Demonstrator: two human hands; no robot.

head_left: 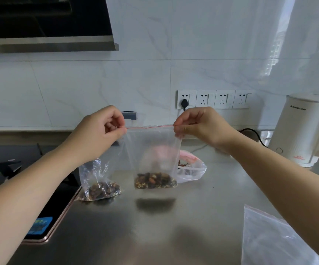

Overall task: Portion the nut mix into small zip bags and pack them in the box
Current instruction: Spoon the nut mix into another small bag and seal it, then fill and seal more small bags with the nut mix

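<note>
1. Both hands pinch the top corners of a small zip bag (pixel 155 150) at mid-frame: the left hand (pixel 101 131) grips the left end of its red seal line between thumb and curled fingers, and the right hand (pixel 196 127) grips the right end the same way, so the strip is stretched taut between them.
2. Steel countertop (pixel 154 226) fills the lower half of the frame, and the held bag hangs clear above it, casting a dark shadow directly below.
3. White marble-look wall tiles (pixel 78 83) take up the upper half, with a dark range hood (pixel 45 22) in the upper left corner.
4. White electric kettle (pixel 304 131) stands at the right edge, near a black cord on the counter.
5. Black cooktop (pixel 59 203) with a rose-coloured rim sits at lower left.
6. Empty clear plastic bags (pixel 269 238) lie flat in the lower right corner.
7. Larger open bag (pixel 193 169) with a red-and-white top sits on the counter just behind the held bag, partly hidden by it.
8. Second filled bag (pixel 99 180) stands left of centre, below the left wrist, by the cooktop's edge.
9. Four wall sockets (pixel 214 99) line the wall right of centre, one holding a black plug.
10. Nut mix (pixel 154 180), brown and tan, fills only the bottom of the held bag.
</note>
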